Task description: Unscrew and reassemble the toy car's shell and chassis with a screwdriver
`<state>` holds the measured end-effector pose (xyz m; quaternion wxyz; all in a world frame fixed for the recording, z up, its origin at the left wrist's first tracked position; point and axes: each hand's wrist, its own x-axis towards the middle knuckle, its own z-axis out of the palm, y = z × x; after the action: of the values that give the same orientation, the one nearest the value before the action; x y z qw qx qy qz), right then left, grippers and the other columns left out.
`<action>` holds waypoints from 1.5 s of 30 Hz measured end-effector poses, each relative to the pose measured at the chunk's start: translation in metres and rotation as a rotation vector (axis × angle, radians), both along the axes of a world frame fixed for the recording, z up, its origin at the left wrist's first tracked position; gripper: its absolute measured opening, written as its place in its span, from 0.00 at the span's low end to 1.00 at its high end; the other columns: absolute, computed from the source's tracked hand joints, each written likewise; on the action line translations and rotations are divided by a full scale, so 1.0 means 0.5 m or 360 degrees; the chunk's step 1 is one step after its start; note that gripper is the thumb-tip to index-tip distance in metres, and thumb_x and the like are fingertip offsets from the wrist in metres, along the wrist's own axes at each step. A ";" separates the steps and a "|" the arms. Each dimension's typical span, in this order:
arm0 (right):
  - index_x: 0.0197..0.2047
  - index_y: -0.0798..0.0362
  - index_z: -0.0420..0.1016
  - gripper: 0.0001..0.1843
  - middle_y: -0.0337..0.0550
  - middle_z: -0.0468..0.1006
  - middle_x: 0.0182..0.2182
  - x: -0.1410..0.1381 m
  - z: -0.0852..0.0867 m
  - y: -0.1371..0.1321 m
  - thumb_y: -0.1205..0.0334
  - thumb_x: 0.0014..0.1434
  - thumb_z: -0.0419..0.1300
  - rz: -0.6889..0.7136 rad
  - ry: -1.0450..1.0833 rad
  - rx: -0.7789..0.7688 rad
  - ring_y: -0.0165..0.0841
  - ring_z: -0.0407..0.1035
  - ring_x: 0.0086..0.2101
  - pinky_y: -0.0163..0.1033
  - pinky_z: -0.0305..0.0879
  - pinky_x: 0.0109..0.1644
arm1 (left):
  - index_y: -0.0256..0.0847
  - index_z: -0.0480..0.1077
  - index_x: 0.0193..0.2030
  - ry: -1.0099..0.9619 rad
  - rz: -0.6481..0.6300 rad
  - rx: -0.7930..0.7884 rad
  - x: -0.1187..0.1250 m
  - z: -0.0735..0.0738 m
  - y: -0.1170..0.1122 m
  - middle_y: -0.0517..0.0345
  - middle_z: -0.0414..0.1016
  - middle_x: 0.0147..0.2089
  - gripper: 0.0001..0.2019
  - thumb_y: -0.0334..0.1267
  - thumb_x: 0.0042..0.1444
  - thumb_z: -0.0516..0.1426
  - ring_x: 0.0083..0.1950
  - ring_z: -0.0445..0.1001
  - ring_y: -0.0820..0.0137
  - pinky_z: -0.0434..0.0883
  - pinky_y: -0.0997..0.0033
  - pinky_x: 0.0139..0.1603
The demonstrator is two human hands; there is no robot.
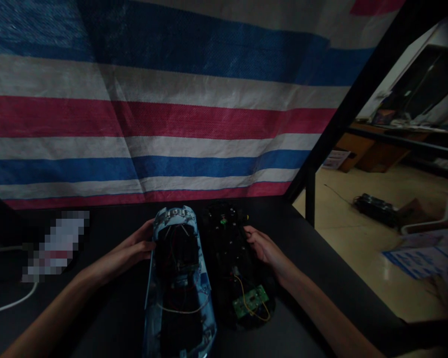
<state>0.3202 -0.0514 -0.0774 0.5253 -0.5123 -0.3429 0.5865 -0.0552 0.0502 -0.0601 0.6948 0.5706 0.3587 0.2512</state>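
Observation:
A light-blue toy car body (179,217) lies upside down on the black table, its dark inside and loose wires facing up. My left hand (138,243) is closed on its left side near the far end, with some fingertips hidden behind the edge. Right beside it is the black toy car chassis (227,248), which carries a green circuit board (250,301) with a yellow wire at the near end. The fingers of my right hand (261,244) grip the chassis along its right side, close to a far wheel.
A blurred-out flat object (61,243) with a white cable (13,307) lies on the table (108,318) at left. Behind rises a striped plastic sheet (194,119). A black frame post (309,199) stands at right, with a dark object (375,206) on the floor beyond.

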 end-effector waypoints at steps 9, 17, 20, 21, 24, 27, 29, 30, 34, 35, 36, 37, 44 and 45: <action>0.43 0.46 0.76 0.17 0.37 0.81 0.37 0.005 -0.005 0.000 0.58 0.47 0.60 0.0001 -0.0013 -0.0024 0.38 0.74 0.38 0.39 0.67 0.41 | 0.58 0.57 0.73 -0.0012 0.0012 0.0059 0.006 0.014 -0.010 0.61 0.56 0.77 0.37 0.48 0.58 0.62 0.73 0.60 0.45 0.69 0.54 0.64; 0.47 0.46 0.77 0.20 0.37 0.82 0.35 0.008 -0.003 -0.007 0.58 0.50 0.61 0.0059 0.0016 -0.0085 0.37 0.73 0.33 0.40 0.66 0.39 | 0.53 0.45 0.77 -0.0032 0.0016 -0.0067 0.005 0.002 -0.003 0.52 0.60 0.74 0.41 0.43 0.62 0.60 0.72 0.61 0.46 0.65 0.50 0.67; 0.48 0.46 0.78 0.20 0.37 0.82 0.38 0.008 -0.002 -0.007 0.59 0.50 0.60 0.0066 0.0050 -0.0068 0.36 0.73 0.33 0.39 0.65 0.38 | 0.57 0.49 0.76 -0.0019 -0.0007 -0.0035 0.000 0.000 -0.001 0.59 0.54 0.78 0.38 0.43 0.62 0.60 0.74 0.57 0.45 0.67 0.53 0.66; 0.48 0.46 0.78 0.20 0.37 0.82 0.39 0.007 -0.001 -0.008 0.59 0.50 0.60 0.0064 0.0060 -0.0063 0.36 0.73 0.34 0.39 0.65 0.37 | 0.58 0.50 0.76 -0.0017 -0.0019 -0.0025 -0.002 0.000 0.000 0.61 0.51 0.79 0.37 0.43 0.62 0.60 0.75 0.55 0.45 0.67 0.54 0.66; 0.46 0.46 0.77 0.18 0.38 0.82 0.40 0.004 0.004 -0.010 0.60 0.50 0.60 0.0072 0.0091 -0.0054 0.36 0.74 0.35 0.39 0.66 0.39 | 0.59 0.50 0.76 -0.0024 -0.0042 -0.0022 -0.006 -0.004 0.001 0.62 0.49 0.79 0.36 0.43 0.63 0.59 0.75 0.54 0.46 0.67 0.55 0.66; 0.45 0.46 0.77 0.16 0.38 0.82 0.42 0.001 0.009 -0.013 0.60 0.51 0.60 0.0074 0.0125 -0.0053 0.38 0.75 0.39 0.40 0.67 0.42 | 0.59 0.49 0.76 -0.0051 -0.0033 -0.0030 -0.006 -0.004 -0.002 0.61 0.49 0.79 0.36 0.42 0.64 0.58 0.75 0.56 0.47 0.67 0.54 0.67; 0.44 0.47 0.77 0.15 0.39 0.82 0.44 0.000 0.010 -0.014 0.60 0.51 0.61 0.0062 0.0135 -0.0060 0.40 0.76 0.42 0.40 0.67 0.43 | 0.59 0.49 0.76 -0.0058 -0.0034 -0.0036 -0.005 -0.002 -0.005 0.61 0.48 0.80 0.36 0.42 0.64 0.58 0.75 0.56 0.47 0.66 0.53 0.67; 0.44 0.47 0.77 0.15 0.39 0.82 0.45 0.000 0.009 -0.014 0.60 0.51 0.62 0.0050 0.0135 -0.0065 0.40 0.76 0.42 0.40 0.68 0.44 | 0.60 0.50 0.76 -0.0055 -0.0031 -0.0041 -0.004 0.000 -0.007 0.62 0.48 0.80 0.36 0.43 0.64 0.59 0.75 0.56 0.47 0.66 0.53 0.67; 0.45 0.46 0.77 0.17 0.39 0.83 0.44 0.001 0.004 -0.013 0.59 0.49 0.63 -0.0039 0.0120 -0.0134 0.41 0.76 0.43 0.42 0.69 0.48 | 0.61 0.50 0.76 -0.0047 0.0020 -0.0077 -0.004 0.002 -0.012 0.64 0.50 0.79 0.38 0.45 0.61 0.61 0.74 0.56 0.47 0.65 0.53 0.67; 0.46 0.46 0.77 0.18 0.39 0.83 0.43 0.002 0.002 -0.012 0.59 0.49 0.63 -0.0055 0.0120 -0.0153 0.41 0.76 0.43 0.42 0.69 0.49 | 0.61 0.50 0.76 -0.0061 0.0018 -0.0087 -0.005 0.001 -0.012 0.64 0.50 0.79 0.39 0.45 0.61 0.61 0.74 0.57 0.47 0.64 0.53 0.67; 0.47 0.47 0.78 0.19 0.39 0.83 0.43 0.003 0.001 -0.012 0.59 0.49 0.63 -0.0063 0.0123 -0.0161 0.41 0.76 0.44 0.43 0.69 0.50 | 0.61 0.50 0.76 -0.0082 0.0007 -0.0094 -0.006 0.000 -0.012 0.63 0.51 0.79 0.39 0.45 0.61 0.61 0.74 0.57 0.47 0.64 0.53 0.68; 0.47 0.47 0.78 0.20 0.40 0.83 0.44 0.003 0.000 -0.012 0.59 0.49 0.64 -0.0062 0.0128 -0.0157 0.42 0.76 0.45 0.43 0.69 0.51 | 0.60 0.49 0.76 -0.0105 -0.0015 -0.0101 -0.006 -0.002 -0.012 0.62 0.51 0.79 0.40 0.45 0.61 0.62 0.74 0.57 0.47 0.63 0.52 0.68; 0.51 0.46 0.80 0.23 0.41 0.82 0.52 0.006 -0.001 -0.013 0.59 0.50 0.64 0.0008 0.0204 -0.0127 0.44 0.75 0.52 0.44 0.68 0.55 | 0.61 0.51 0.76 -0.0226 -0.0089 -0.0092 -0.008 -0.008 -0.009 0.62 0.52 0.78 0.38 0.43 0.61 0.62 0.74 0.55 0.49 0.61 0.53 0.68; 0.51 0.46 0.80 0.23 0.40 0.82 0.53 0.006 0.001 -0.013 0.59 0.50 0.64 0.0005 0.0209 -0.0123 0.44 0.75 0.52 0.44 0.69 0.54 | 0.60 0.51 0.76 -0.0234 -0.0088 -0.0097 -0.008 -0.008 -0.009 0.61 0.52 0.78 0.39 0.43 0.61 0.62 0.73 0.57 0.48 0.61 0.54 0.68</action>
<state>0.3230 -0.0579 -0.0770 0.5256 -0.4920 -0.2856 0.6325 -0.0593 0.0457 -0.0641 0.7429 0.5389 0.2984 0.2619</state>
